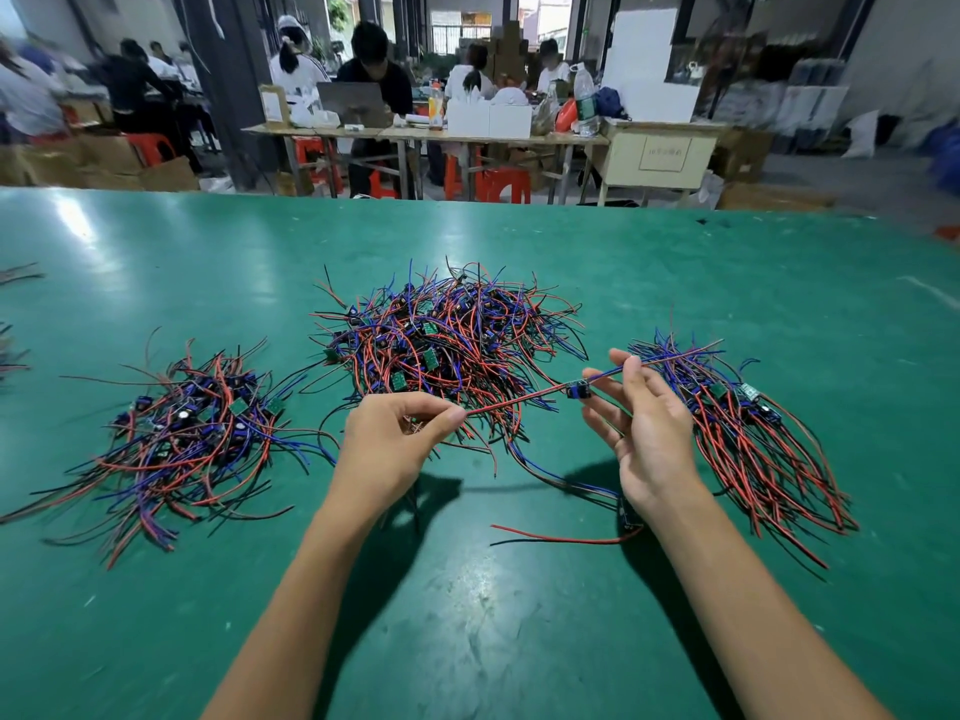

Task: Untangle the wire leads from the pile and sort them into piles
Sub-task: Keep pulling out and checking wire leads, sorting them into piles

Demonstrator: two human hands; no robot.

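A tangled pile (447,337) of red, blue and black wire leads with small green boards lies mid-table. A sorted pile (192,433) sits to the left and another sorted pile (743,439) to the right. One wire lead (524,400) is stretched taut between my hands, its small board near my right fingers. My left hand (395,444) pinches the red end between thumb and forefinger. My right hand (641,423) pinches the blue end at its fingertips, the other fingers spread loosely.
A loose red and black lead (561,537) lies on the green table (467,615) under my right wrist. More wire ends (18,275) show at the far left edge. Beyond the table's far edge, people sit at benches with boxes and red stools.
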